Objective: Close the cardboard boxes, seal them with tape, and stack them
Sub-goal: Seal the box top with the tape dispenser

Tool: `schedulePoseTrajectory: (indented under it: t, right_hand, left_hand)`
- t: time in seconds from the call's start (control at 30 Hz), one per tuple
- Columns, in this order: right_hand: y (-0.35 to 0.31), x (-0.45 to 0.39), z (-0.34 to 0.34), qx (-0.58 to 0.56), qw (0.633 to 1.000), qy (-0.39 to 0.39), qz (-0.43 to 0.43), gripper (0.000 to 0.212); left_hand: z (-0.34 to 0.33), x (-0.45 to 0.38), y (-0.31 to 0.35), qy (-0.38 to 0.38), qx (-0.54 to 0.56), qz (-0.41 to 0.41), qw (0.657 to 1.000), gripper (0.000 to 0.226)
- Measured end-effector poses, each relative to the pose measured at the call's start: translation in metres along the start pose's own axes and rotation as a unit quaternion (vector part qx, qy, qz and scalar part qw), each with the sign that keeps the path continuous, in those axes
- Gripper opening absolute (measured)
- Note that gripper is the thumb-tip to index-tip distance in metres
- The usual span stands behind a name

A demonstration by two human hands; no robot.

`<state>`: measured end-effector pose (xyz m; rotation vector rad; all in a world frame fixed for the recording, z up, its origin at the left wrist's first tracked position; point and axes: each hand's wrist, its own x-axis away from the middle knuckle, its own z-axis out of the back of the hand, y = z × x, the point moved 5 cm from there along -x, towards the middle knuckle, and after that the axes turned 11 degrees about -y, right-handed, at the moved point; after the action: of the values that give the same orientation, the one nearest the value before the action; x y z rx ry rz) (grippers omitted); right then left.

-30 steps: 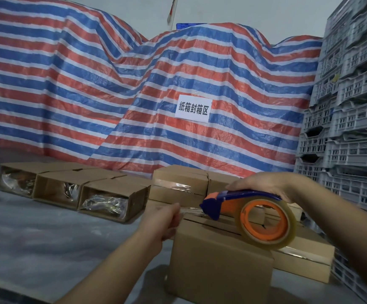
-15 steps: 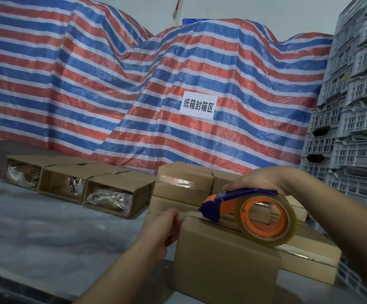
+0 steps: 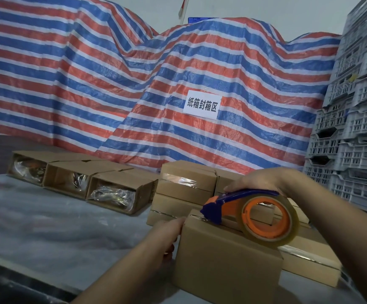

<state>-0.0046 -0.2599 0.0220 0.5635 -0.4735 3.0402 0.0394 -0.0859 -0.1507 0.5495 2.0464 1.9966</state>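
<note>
A closed brown cardboard box [image 3: 226, 260] stands on the table right in front of me. My right hand [image 3: 257, 181] grips a blue and orange tape dispenser [image 3: 255, 213] with a clear tape roll, its blade end resting on the box's top left edge. My left hand [image 3: 167, 235] presses flat against the box's left side, near the top corner where the tape end lies. Behind it sit sealed boxes [image 3: 187, 183] in a stack with tape along their seams.
Three open boxes [image 3: 116, 191] lying on their sides, with plastic-wrapped goods inside, line the table's [image 3: 46, 227] back left. A striped red-blue tarp [image 3: 134, 95] with a white paper sign hangs behind. Grey plastic crates [image 3: 358, 139] are stacked high at the right.
The dispenser's blade end has come down onto the box's top left edge. My left hand has gone from pinching the tape end to pressing against the box's side.
</note>
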Motion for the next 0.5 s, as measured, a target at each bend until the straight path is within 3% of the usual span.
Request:
schedulePoseTrajectory:
  t: [0.13, 0.2, 0.3, 0.43, 0.5]
  right_hand:
    - [-0.002, 0.000, 0.001, 0.012, 1.000, 0.008, -0.004, 0.018]
    - [-0.003, 0.001, 0.000, 0.022, 1.000, 0.005, -0.009, 0.021]
    - [-0.003, 0.000, -0.001, 0.043, 0.999, -0.009, -0.017, 0.037]
    - [-0.004, 0.000, -0.002, 0.025, 1.000, -0.004, -0.002, 0.029]
    - [0.001, -0.003, -0.002, -0.057, 0.998, 0.020, 0.021, 0.035]
  left_hand:
    - [0.012, -0.004, 0.000, 0.003, -0.108, 0.009, 0.994, 0.043]
    - [0.024, -0.008, 0.006, 0.055, -0.184, -0.043, 0.980, 0.039]
    - [0.034, -0.009, 0.028, 0.111, -0.189, -0.138, 0.966, 0.037]
    - [0.008, -0.009, 0.053, 0.012, -0.243, -0.138, 0.960, 0.041]
    - [-0.004, -0.012, 0.055, -0.035, -0.252, -0.107, 0.961, 0.035]
